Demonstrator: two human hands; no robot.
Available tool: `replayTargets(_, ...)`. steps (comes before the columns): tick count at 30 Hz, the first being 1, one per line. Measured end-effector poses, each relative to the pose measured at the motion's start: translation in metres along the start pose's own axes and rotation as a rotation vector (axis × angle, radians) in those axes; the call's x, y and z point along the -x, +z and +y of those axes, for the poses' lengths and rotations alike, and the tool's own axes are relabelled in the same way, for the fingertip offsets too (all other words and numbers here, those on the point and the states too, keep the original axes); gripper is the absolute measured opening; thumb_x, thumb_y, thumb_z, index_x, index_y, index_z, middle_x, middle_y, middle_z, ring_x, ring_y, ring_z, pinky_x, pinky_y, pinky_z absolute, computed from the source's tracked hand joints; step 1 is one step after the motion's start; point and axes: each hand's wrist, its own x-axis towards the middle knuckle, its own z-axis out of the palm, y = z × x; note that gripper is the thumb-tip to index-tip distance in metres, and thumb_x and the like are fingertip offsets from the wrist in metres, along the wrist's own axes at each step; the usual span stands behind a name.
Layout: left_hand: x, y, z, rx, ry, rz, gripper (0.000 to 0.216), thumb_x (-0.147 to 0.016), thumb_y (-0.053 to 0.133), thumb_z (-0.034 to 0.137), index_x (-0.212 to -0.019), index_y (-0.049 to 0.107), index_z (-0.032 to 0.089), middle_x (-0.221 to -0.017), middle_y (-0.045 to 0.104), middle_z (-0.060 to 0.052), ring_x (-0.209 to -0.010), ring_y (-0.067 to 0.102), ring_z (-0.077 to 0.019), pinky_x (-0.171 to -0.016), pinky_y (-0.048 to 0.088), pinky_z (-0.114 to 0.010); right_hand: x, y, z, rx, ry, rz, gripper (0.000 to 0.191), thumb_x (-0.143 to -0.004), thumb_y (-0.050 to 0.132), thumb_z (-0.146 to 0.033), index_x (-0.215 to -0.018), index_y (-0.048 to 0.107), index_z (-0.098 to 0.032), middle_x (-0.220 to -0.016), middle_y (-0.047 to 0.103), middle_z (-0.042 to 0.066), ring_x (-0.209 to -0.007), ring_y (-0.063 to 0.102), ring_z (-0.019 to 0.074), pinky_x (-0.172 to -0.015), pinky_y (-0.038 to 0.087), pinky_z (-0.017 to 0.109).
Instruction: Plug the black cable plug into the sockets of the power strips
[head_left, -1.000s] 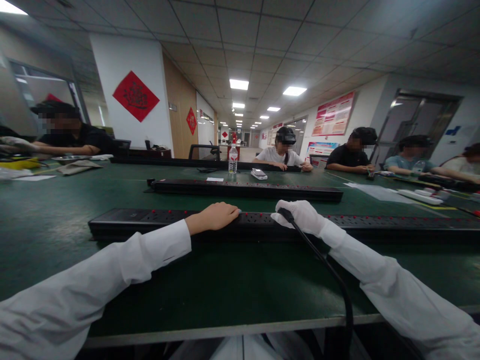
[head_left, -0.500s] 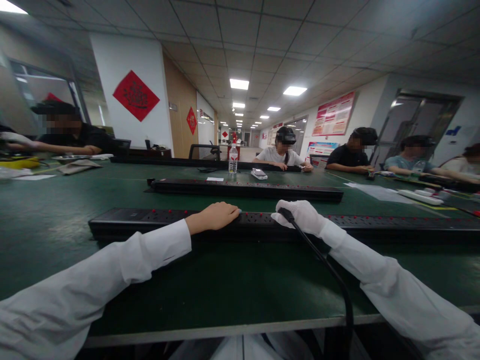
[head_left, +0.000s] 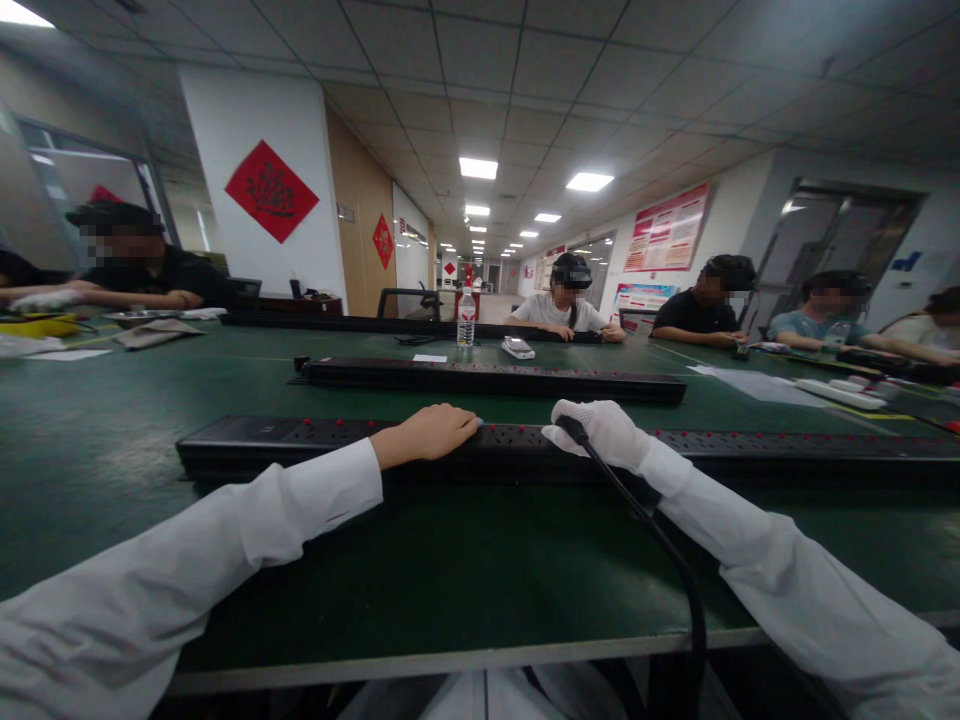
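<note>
In the head view, the near strip (head_left: 255, 437) lies lengthwise across the green table (head_left: 450, 590) in front of the person, its row of outlets and red dots facing up. The bare left hand (head_left: 429, 433) rests on top of it, fingers together and pointing right; whether they grip anything underneath cannot be told. The gloved right hand (head_left: 600, 432) is further along the same strip, thumb and fingers pinching the black plug (head_left: 572, 429), whose cord (head_left: 681, 570) runs down over the table edge.

As for progress, the plug is at the strip and in hand, though whether it is seated in an outlet cannot be judged. The outlets in plain sight, between the hands and to either side, have nothing in them. Behind, the middle strip (head_left: 487, 381) lies untouched by either hand.

Hard to make out: the plug's front and the outlet below it, covered by the glove; the left fingertips, where a small greyish patch shows (a nail or some little part, perhaps); the strip's right end, cut off by the frame; and the cord's far end, lost below the table.
</note>
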Motion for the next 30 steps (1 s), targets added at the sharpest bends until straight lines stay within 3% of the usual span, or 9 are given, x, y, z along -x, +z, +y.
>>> replayTargets(30,0.0004,0.0024,-0.0012,-0.025,0.022,0.023,0.028,-0.088,0.029,0.024,-0.098,0.053,0.016,-0.099,0.061,-0.011,-0.08,0.059,-0.0215,-0.068,0.045,-0.031,0.0004,-0.0003,-0.0009,-0.019,0.005,0.014,0.035,-0.08,0.039,-0.053,-0.077,0.056,-0.022,-0.056,0.058,-0.001,-0.052,0.053,0.01,-0.05,0.027,0.019)
